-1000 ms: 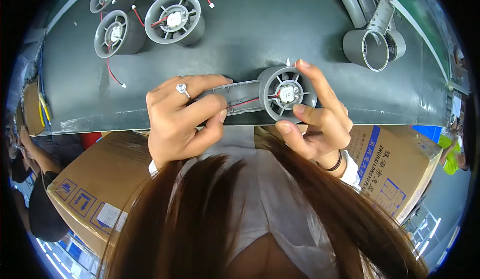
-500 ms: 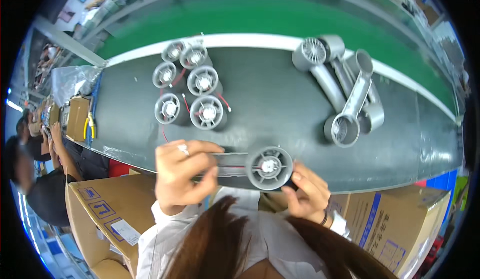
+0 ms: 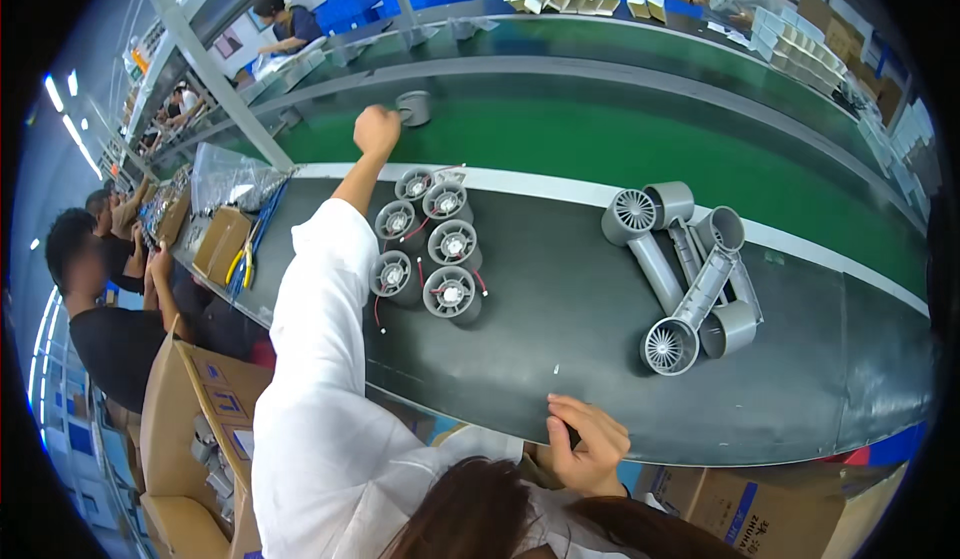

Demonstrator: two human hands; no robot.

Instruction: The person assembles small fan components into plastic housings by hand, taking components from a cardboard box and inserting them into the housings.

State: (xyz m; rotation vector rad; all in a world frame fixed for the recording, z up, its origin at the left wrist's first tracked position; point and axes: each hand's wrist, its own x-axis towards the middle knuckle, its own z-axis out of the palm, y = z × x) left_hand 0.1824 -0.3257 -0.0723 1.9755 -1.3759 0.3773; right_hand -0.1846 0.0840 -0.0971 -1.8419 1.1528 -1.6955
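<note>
Now the left hand (image 3: 377, 131) is beside a gray cup (image 3: 414, 109) past the far side of the table (image 3: 540, 299), maybe getting or leaving it (I can't tell if its curled fingers grip), so next seems to need a soft hold or let-go, while the right hand (image 3: 590, 446), bent, empty, thumb and fingertips apart, is at the near side.

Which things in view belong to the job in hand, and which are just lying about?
Likely in use:
left hand, beside a grey cylinder
right hand, at the bench's near edge
round grey housings with red wires
grey handled housings

Probably just lying about:
clear plastic bag
small cardboard box
</note>
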